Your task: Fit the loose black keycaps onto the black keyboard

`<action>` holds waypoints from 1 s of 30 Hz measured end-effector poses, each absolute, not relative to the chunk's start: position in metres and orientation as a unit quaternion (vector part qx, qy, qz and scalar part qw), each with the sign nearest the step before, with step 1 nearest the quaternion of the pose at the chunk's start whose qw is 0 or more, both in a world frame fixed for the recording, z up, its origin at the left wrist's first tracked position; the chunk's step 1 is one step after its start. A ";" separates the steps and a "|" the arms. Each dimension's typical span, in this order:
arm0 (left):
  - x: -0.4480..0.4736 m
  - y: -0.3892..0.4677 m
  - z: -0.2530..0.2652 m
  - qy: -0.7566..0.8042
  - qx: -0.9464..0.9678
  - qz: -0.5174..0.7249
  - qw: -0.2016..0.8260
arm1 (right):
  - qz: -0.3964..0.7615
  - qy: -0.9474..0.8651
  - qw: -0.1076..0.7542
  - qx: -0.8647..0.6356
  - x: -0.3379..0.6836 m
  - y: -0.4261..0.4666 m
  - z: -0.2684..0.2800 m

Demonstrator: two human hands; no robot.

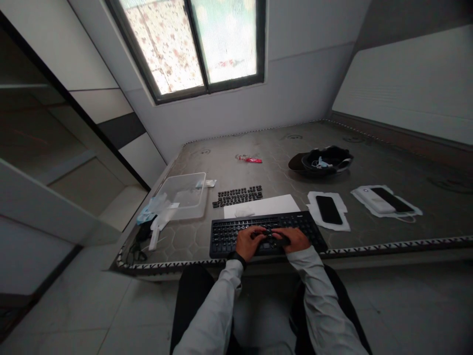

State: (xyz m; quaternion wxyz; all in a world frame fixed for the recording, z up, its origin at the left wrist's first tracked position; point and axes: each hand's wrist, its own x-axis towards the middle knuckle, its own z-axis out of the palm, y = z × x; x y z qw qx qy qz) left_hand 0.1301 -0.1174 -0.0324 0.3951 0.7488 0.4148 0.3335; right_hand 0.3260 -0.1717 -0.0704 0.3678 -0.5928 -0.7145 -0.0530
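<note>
A black computer keyboard (222, 237) lies along the near edge of the mattress, with several keys seemingly off their places. Over its middle, my left hand (250, 241) has thumb and forefinger brought together in a pinch. Facing it, my right hand (295, 240) is closed round a small dark object whose kind I cannot make out. The fingertips of both hands almost meet just above the keys, and what lies between them is too small to name. Loose black keycaps (238, 196) stand in rows behind the keyboard, beside a white sheet (277, 203).
To the left stands a clear plastic box (185, 209) with crumpled wrapping (157, 207) at its side. A red packet (251, 159) lies farther back. On the right are a black cap (321, 162), a phone (328, 209) on white cloth and a white power bank (375, 199).
</note>
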 end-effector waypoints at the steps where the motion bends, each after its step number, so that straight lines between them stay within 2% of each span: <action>1: 0.130 -0.117 -0.033 0.413 0.750 0.331 0.396 | -0.050 -0.722 0.361 -0.588 0.325 -0.171 -0.072; 7: 0.129 -0.117 -0.034 0.407 0.757 0.325 0.395 | -0.042 -0.729 0.330 -0.599 0.317 -0.168 -0.076; 17: 0.129 -0.119 -0.034 0.408 0.760 0.319 0.393 | -0.056 -0.713 0.340 -0.611 0.314 -0.172 -0.069; 30: 0.125 -0.125 -0.032 0.394 0.774 0.312 0.385 | -0.046 -0.715 0.302 -0.629 0.317 -0.184 -0.069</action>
